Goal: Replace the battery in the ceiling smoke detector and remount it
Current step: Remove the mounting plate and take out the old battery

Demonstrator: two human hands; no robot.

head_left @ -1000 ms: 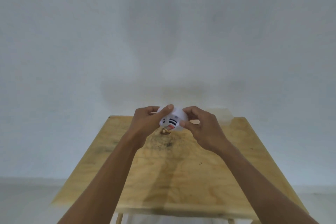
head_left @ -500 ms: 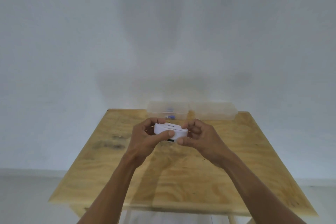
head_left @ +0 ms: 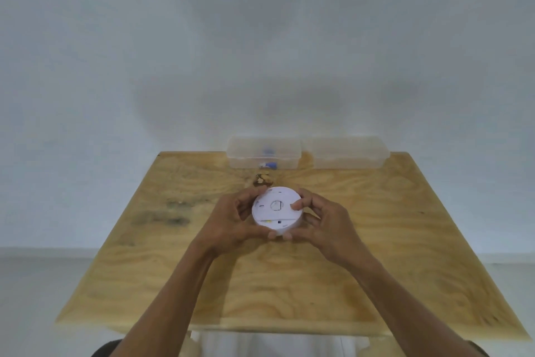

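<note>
The white round smoke detector is held between both hands above the middle of the wooden table, its flat back side turned up toward the camera — a small round mark at the centre and short slots around it can be made out. The left hand cups the detector's left edge, fingers curled round the rim and thumb under the near side. The right hand grips the right edge, one fingertip resting on the flat face and the thumb meeting the near rim. Well beyond the hands, at the table's far edge, two clear plastic boxes stand side by side — the left one holds something small and blue.
</note>
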